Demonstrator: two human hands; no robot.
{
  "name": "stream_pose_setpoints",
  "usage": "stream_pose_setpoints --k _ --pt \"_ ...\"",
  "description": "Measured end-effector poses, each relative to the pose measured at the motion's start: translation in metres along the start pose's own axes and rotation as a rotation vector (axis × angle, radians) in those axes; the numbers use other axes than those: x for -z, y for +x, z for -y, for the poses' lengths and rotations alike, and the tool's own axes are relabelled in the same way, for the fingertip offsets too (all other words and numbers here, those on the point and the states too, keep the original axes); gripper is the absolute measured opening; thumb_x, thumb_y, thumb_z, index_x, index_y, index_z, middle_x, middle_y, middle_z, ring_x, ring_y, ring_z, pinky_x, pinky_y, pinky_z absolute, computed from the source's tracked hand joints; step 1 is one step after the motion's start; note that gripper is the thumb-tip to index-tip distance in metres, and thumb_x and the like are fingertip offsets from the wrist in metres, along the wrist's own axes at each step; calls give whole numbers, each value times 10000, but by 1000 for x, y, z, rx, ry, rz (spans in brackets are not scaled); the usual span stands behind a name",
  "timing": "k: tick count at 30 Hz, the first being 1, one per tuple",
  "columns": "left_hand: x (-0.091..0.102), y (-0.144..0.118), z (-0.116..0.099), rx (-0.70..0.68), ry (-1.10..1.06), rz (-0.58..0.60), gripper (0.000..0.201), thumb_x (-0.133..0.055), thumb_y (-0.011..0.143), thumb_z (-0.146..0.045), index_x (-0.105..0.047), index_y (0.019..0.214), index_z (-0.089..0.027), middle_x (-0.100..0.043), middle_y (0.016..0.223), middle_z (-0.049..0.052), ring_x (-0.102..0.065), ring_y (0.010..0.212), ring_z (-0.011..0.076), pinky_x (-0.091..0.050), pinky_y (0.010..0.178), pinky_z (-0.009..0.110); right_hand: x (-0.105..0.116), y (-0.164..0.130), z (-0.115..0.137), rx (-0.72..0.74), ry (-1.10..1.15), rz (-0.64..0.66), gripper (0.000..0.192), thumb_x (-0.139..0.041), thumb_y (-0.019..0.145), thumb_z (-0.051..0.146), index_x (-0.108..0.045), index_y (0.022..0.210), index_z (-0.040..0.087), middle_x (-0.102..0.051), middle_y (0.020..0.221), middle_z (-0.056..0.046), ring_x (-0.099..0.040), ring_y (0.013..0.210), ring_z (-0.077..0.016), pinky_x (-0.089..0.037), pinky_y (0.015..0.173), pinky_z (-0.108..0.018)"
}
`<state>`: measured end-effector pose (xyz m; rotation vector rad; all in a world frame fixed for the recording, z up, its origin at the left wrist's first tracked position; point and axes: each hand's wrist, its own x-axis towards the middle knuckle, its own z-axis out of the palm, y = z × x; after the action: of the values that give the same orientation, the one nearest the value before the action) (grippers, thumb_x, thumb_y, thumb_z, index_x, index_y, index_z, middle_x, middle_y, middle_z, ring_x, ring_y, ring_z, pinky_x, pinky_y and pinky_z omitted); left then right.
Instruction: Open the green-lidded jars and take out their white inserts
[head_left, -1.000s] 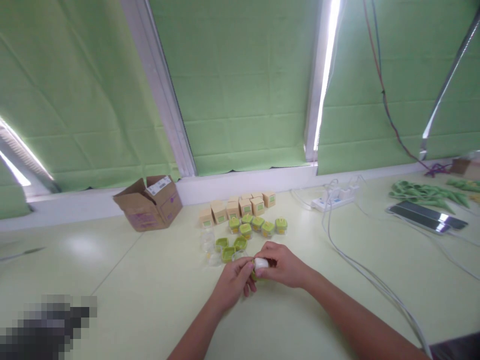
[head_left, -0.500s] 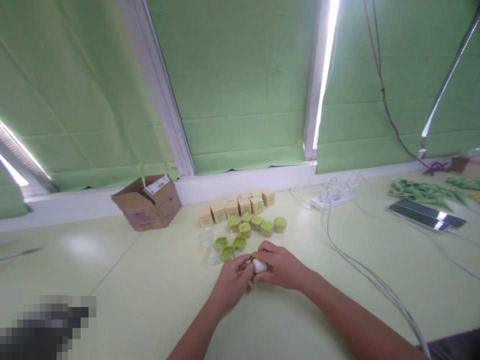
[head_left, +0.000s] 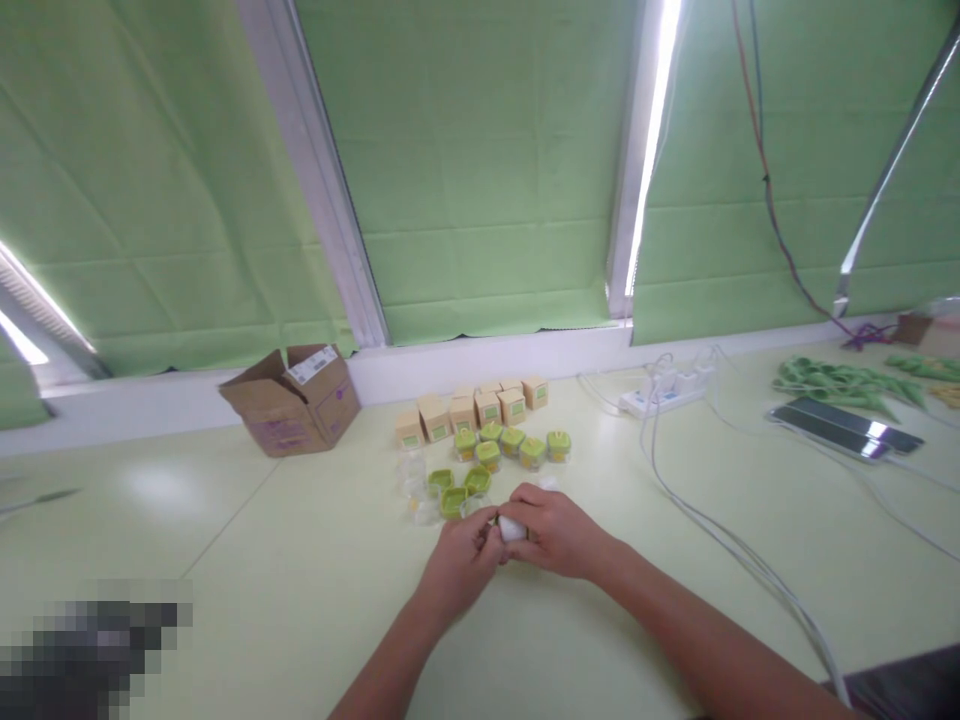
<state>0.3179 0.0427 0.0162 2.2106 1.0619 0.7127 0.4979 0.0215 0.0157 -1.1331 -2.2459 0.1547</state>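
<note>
left hand point(head_left: 459, 563): fingers pinching the small white piece point(head_left: 512, 527)
right hand point(head_left: 553, 531): fingers wrapped round it too
spot: just in front of the green-lidded jars point(head_left: 513, 444)

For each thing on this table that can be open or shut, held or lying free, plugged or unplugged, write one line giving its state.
Cardboard box: flaps open, tipped on its side.
Small tan boxes: closed, standing in a cluster.
Green-lidded jars: lids on, upright.
Loose green lids: off, lying on the table.
Small white thing: held between left hand and right hand.
Power strip: cables plugged in.
</note>
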Motion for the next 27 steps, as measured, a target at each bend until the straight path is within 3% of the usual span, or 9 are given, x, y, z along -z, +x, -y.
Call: stream_pose_setpoints --k 6,11,15,20,27 --pt "1 1 3 -24 12 -17 278 -370 865 -200 -632 952 -165 -634 672 6 -569 586 122 -401 581 218 -2 0 0 -5 -52 20 300 -571 841 406 -613 994 151 -561 912 -72 -532 823 -167 -429 752 -270" --pt "4 0 10 -83 -90 -4 329 -436 828 -219 -569 1119 -143 -608 731 13 -552 637 121 -423 601 217 1 -1 -7 -32 7 -44 352 -502 883 461 -575 1026 148 -548 901 -75 -518 843 -172 -432 766 -283" --pt "1 0 9 -141 0 -31 360 -532 731 -184 -563 1088 -152 -566 748 1 -496 620 106 -407 586 212 0 -1 -9 -17 45 -71 333 -521 879 443 -555 1047 158 -556 920 -70 -510 865 -175 -429 784 -291" --pt "-2 2 6 -125 90 -58 290 -580 749 -262 -575 1027 -177 -558 748 -4 -480 625 106 -389 584 218 2 -1 -7 -13 86 -80 332 -567 850 441 -567 1036 167 -566 931 -67 -516 877 -176 -427 793 -293" --pt "-2 0 10 -116 112 -90 357 -611 718 -226 -558 1070 -197 -588 809 -4 -503 650 106 -416 616 223 9 -1 -15 -130 248 -299 271 -510 889 361 -565 1080 177 -582 968 -49 -525 854 -147 -412 783 -271"
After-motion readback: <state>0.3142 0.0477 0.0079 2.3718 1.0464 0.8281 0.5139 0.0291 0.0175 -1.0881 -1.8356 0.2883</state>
